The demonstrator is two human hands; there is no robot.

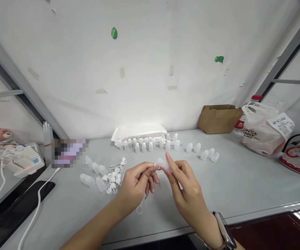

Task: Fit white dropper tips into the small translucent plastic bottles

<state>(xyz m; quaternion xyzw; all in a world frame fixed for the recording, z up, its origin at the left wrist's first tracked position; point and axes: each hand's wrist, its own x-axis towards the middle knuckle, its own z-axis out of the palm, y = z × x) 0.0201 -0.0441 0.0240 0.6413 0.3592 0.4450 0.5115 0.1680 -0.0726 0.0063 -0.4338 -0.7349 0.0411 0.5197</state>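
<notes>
Pinching right hand [188,180]: thumb and fingers drawn in close on a small, translucent white plastic bottle [162,162].
Bottle's place: held above the grey tabletop [165,215], in front of the person, between the two hands.
Bottle's long axis: roughly crosswise, from one hand to the other and slightly tilted; I cannot tell from here which end is the mouth.
Left hand [136,180]: thumb and forefinger nipped together at the bottle's left end, a sliver of white plastic showing between them, mostly hidden; the other fingers curl loosely below.
Nearer hand: neither stands off; the bottle's body lies against the right fingers, while the left fingertips meet its end.
White plastic strip with a ring end [138,209]: just below the left hand; whether it is held, I cannot tell.
Loose white plastic caps [113,178]: in a heap just left of the left hand.
Narrow-tipped translucent bottles [144,147]: upright in rows, beyond both hands.
Wide-mouthed translucent bottles [204,155]: beyond the right hand, off to its right.
</notes>
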